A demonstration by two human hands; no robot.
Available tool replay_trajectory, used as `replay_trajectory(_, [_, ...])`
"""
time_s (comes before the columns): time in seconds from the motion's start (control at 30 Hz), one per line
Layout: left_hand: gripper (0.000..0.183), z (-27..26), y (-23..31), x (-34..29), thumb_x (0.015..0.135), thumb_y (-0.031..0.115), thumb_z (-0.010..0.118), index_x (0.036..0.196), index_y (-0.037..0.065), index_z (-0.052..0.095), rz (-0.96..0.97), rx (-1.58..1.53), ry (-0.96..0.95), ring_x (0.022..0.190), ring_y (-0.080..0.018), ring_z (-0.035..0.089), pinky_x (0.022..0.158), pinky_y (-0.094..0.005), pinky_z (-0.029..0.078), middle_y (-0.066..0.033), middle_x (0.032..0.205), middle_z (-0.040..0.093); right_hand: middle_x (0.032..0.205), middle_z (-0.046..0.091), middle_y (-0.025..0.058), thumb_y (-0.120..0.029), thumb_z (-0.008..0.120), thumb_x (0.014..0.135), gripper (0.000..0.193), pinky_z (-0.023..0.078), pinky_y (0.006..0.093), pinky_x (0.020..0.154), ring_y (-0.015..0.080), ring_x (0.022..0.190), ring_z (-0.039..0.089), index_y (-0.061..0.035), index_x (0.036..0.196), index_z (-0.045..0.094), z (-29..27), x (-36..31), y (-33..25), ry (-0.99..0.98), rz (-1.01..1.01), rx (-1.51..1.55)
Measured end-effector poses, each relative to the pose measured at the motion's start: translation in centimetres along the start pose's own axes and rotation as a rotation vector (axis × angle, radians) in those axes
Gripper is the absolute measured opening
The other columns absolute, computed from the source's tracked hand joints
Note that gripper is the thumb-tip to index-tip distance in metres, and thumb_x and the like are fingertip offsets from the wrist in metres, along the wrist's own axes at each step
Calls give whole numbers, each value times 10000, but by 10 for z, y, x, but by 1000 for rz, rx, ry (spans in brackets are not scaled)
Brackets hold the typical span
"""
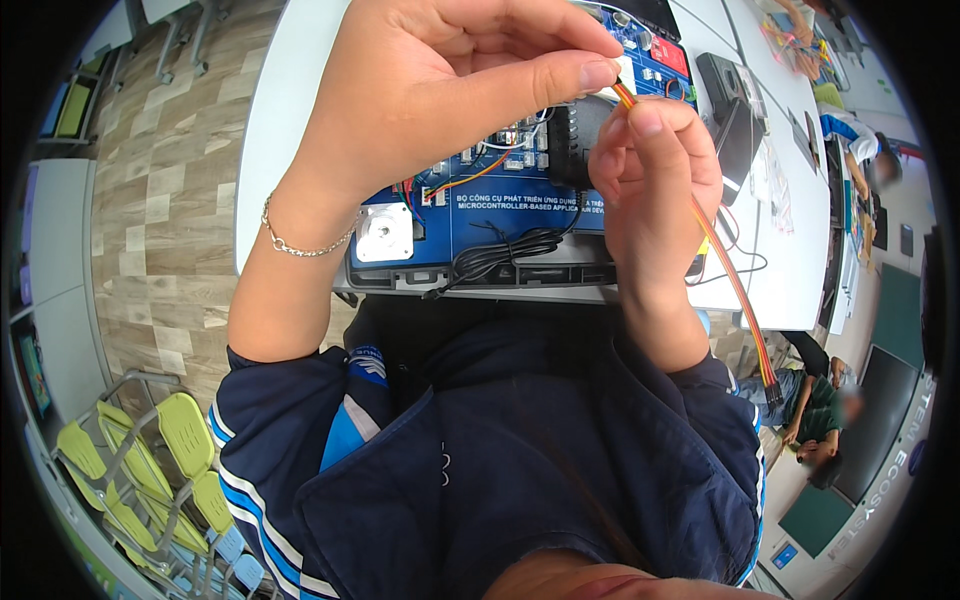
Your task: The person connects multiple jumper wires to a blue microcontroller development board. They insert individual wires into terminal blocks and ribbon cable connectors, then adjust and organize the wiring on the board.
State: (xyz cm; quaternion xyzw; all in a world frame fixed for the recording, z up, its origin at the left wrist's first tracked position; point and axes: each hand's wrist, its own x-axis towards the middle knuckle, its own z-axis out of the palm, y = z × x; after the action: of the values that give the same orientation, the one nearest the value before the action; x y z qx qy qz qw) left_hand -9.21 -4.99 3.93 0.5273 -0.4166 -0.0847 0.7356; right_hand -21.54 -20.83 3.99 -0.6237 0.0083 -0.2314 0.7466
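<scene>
A thin ribbon of jumper wires (pixel 748 300), yellow, orange and brown, runs between my hands. My left hand (pixel 430 90) is closed, its thumb and forefinger pinching the ribbon's upper end. Just below, my right hand (pixel 660 165) grips the same wires between thumb and bent fingers. The loose end hangs past my right wrist and finishes in a dark connector (pixel 773 393). Under my hands lies a blue electronics board (pixel 450 228) in a dark case, partly hidden by them. A coiled black cable (pixel 510 250) and a silver square plate (pixel 384 232) rest along its near side.
The board's case sits on a white table (pixel 790 265). Black devices (pixel 735 150) and clear plastic bags (pixel 768 190) lie to the right. Green chairs (pixel 185 435) stand at the lower left. Other people (pixel 822 415) are at the far right.
</scene>
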Motion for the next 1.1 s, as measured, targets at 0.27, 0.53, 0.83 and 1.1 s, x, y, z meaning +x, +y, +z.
replay_trajectory(0.27, [234, 6, -3, -2, 919, 40, 761, 1126, -61, 718, -95, -160, 38, 977, -189, 732, 895, -298, 598, -163, 1066, 750, 785, 641, 52, -111, 651, 1011, 95, 357, 208, 459, 63, 559, 510, -29, 966, 634, 11, 5, -2, 98, 7, 205])
replay_trajectory(0.53, [269, 7, -4, 0, 936, 22, 734, 1183, -77, 693, -100, -222, 42, 991, -184, 725, 908, -289, 603, -180, 1095, 742, 819, 653, 58, -149, 645, 1023, 126, 364, 208, 468, 67, 566, 530, -30, 982, 648, 12, 6, -1, 87, 96, 240])
replay_trajectory(0.83, [251, 7, -1, 1, 946, 25, 724, 1171, -81, 690, -103, -173, 41, 981, -175, 721, 892, -281, 603, -171, 1081, 742, 803, 651, 48, -140, 654, 1020, 116, 353, 205, 460, 58, 557, 517, -28, 987, 652, 15, 3, 0, 90, 90, 249])
replay_trajectory(1.1, [222, 5, 0, 0, 941, 25, 734, 1133, -85, 709, -169, -175, 28, 951, -168, 720, 869, -271, 600, -160, 1051, 750, 812, 655, 47, -118, 646, 1022, 99, 353, 205, 464, 52, 561, 512, -21, 1002, 639, 14, 4, 3, 91, 35, 221])
